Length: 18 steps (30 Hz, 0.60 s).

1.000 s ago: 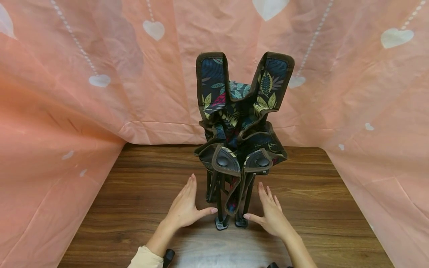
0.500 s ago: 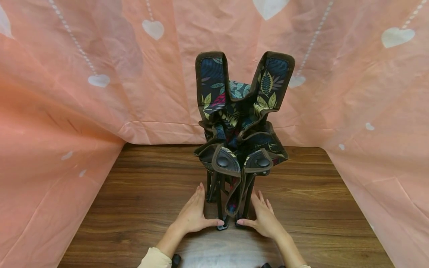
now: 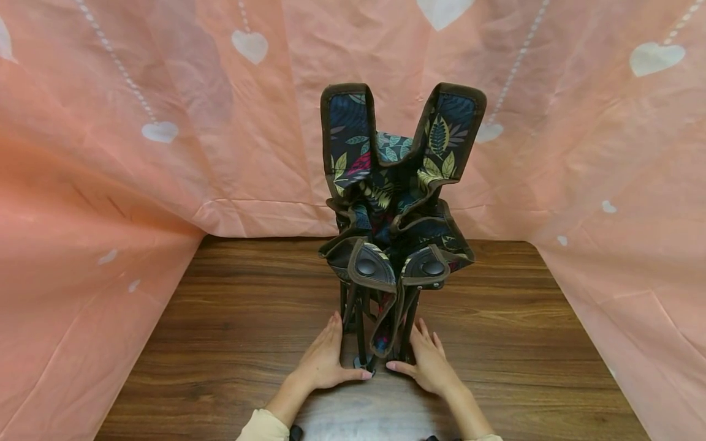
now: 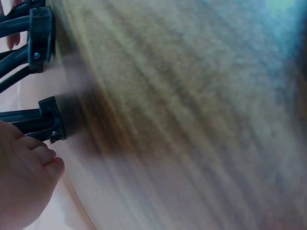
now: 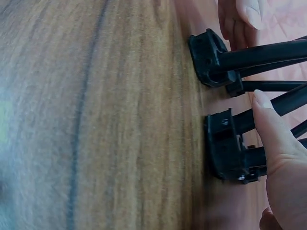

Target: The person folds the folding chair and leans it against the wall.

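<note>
A small folding chair (image 3: 380, 196), mostly folded, stands upright on the wooden surface. Its dark fabric has a leaf print and brown edging, and black tube legs end in plastic feet. My left hand (image 3: 324, 361) lies along the left side of the legs, fingers extended, thumb in front of the left front foot (image 3: 361, 366). On the other side my right hand (image 3: 430, 361) mirrors it, its thumb across the front of the right leg. In the right wrist view that thumb (image 5: 271, 124) overlaps a black leg just above its foot (image 5: 225, 148). Firm contact is hard to tell.
Brown wood-grain tabletop (image 3: 248, 294) extends on both sides of the chair. A pink curtain (image 3: 265, 153) with white hearts hangs behind and along both sides, close behind the chair's back.
Both hands have moved inward and down toward the chair's feet, so their thumbs now lie in front of the front legs. The chair stays where it was.
</note>
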Each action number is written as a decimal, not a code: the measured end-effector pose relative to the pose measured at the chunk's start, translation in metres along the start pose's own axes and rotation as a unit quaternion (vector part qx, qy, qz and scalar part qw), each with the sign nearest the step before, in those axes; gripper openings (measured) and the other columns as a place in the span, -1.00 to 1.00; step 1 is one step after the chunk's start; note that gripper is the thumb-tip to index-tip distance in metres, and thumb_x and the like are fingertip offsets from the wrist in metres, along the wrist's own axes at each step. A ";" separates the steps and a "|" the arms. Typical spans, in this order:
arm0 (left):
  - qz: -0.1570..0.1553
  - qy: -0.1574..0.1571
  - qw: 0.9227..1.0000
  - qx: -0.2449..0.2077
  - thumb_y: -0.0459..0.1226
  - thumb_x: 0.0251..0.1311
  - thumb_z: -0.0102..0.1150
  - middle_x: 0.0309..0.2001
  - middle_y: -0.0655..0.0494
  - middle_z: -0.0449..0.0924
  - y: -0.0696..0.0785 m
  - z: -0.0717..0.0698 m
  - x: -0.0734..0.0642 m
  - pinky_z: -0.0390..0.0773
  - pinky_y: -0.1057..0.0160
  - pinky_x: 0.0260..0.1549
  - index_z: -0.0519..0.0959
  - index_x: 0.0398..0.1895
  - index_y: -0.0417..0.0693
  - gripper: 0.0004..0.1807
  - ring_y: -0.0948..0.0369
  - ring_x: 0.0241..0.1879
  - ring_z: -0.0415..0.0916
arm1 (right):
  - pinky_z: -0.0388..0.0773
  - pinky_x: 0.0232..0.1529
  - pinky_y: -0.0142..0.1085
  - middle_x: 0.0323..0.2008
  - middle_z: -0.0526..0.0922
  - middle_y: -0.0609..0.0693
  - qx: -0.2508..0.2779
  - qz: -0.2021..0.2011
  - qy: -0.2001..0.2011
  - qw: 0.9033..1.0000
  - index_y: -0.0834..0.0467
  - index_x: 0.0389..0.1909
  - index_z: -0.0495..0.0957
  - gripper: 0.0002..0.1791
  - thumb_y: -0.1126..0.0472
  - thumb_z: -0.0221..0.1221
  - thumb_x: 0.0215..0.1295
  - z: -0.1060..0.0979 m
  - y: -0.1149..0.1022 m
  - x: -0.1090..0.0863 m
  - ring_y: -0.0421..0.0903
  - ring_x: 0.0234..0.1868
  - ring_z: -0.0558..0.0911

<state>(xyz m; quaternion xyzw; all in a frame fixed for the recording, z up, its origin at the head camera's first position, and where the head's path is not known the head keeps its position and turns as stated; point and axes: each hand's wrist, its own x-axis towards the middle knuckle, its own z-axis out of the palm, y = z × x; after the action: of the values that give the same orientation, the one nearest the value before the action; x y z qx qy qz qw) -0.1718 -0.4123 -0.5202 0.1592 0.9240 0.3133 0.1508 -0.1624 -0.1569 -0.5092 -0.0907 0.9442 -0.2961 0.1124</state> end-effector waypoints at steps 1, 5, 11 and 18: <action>0.000 -0.001 1.000 0.000 0.45 -0.16 0.21 0.55 -0.22 -0.28 -0.001 0.001 0.000 0.01 -0.09 0.47 -0.31 0.53 -0.25 0.46 -0.04 0.55 -0.23 | -0.23 0.42 0.33 0.51 0.03 0.16 -0.004 -0.001 -0.001 1.000 0.11 0.54 -0.10 0.14 -0.26 0.27 0.08 0.001 0.001 0.001 0.23 0.55 -0.13; 0.001 -0.002 1.000 0.004 0.46 -0.16 0.20 0.55 -0.22 -0.28 -0.003 0.004 0.001 0.01 -0.07 0.48 -0.28 0.53 -0.28 0.46 -0.03 0.55 -0.23 | -0.23 0.42 0.34 0.52 0.02 0.15 -0.005 -0.004 -0.001 1.000 0.15 0.53 -0.08 0.14 -0.27 0.26 0.09 0.006 0.004 0.002 0.23 0.55 -0.13; 0.002 0.001 1.000 0.005 0.46 -0.15 0.19 0.55 -0.20 -0.27 -0.005 0.006 0.002 0.01 -0.06 0.48 -0.25 0.53 -0.28 0.44 -0.03 0.55 -0.22 | -0.21 0.43 0.31 0.51 0.05 0.17 -0.013 0.002 0.009 1.000 0.21 0.52 -0.04 0.15 -0.28 0.27 0.06 0.013 0.007 0.004 0.22 0.55 -0.10; 0.003 0.000 1.000 0.006 0.44 -0.13 0.19 0.56 -0.18 -0.28 -0.006 0.008 0.003 -0.01 -0.04 0.49 -0.24 0.53 -0.28 0.42 -0.01 0.56 -0.23 | -0.17 0.43 0.29 0.50 0.09 0.18 -0.053 -0.014 0.011 0.998 0.27 0.48 0.06 0.09 -0.32 0.19 0.12 0.018 0.008 0.003 0.22 0.54 -0.06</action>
<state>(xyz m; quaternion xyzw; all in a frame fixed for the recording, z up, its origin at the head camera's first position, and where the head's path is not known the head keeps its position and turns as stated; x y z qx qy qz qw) -0.1725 -0.4117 -0.5306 0.1627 0.9253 0.3083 0.1495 -0.1616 -0.1609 -0.5286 -0.1065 0.9582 -0.2486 0.0931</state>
